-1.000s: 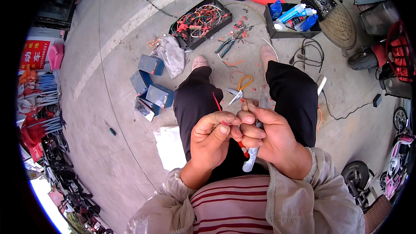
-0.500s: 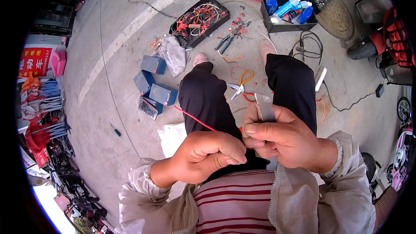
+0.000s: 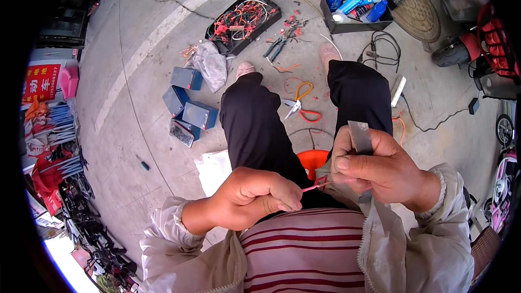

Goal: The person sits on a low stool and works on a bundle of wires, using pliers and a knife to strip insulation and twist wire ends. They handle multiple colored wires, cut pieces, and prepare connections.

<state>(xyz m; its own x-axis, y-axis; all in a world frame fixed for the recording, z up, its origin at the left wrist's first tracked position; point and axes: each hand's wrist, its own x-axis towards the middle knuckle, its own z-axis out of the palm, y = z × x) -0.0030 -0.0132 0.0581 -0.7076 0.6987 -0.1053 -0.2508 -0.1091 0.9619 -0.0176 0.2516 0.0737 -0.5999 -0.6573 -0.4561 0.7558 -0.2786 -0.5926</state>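
Note:
I sit on an orange stool (image 3: 312, 161), legs in dark trousers. My left hand (image 3: 254, 195) is closed in a fist, pinching the end of a thin red wire (image 3: 313, 187) that runs to the right hand. My right hand (image 3: 378, 168) grips a flat grey blade-like tool (image 3: 360, 137) that sticks up above the fingers, and it also pinches the wire's other end. The two hands are close together over my lap.
Orange-handled scissors (image 3: 299, 103) lie between my feet. Blue battery boxes (image 3: 187, 106) sit to the left, a black tray of tangled wires (image 3: 242, 20) and pliers (image 3: 279, 46) ahead, a bin of bottles (image 3: 355, 5) far right, a scooter (image 3: 483, 54) at the right edge.
My left hand has dropped and pulled left, away from the right hand, drawing the red wire out. The right hand has turned the grey tool upright.

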